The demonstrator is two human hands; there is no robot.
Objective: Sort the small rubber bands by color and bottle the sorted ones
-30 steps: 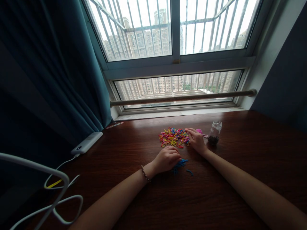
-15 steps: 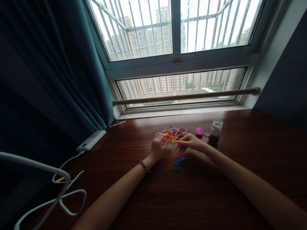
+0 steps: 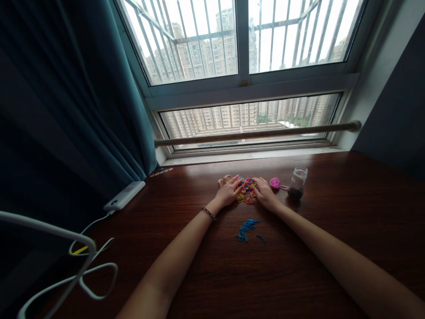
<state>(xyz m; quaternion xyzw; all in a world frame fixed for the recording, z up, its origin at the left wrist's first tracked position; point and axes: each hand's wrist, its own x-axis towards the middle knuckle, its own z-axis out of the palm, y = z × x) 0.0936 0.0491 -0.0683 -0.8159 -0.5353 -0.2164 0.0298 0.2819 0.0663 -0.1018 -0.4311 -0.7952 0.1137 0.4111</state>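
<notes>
A pile of small multicoloured loops, too small to tell whether paper clips or elastic bands, lies on the brown table. My left hand, a bead bracelet at its wrist, rests on the pile's left side with fingers spread. At the right edge is my right hand, its fingers stretched out and touching the pile. Both hands cover part of the heap. Nearer to me, a separate group of blue loops lies with a single blue piece just to its right.
Right of my right hand are a pink scoop and a clear jar with dark contents. A white box-shaped device with a white cable is on the left, by the blue curtain. Behind the table stands a window.
My left hand has moved onto the pile and spread its fingers. My right hand has shifted right and unfolded from a pinch. Some loops now lie along the pile's near edge.
</notes>
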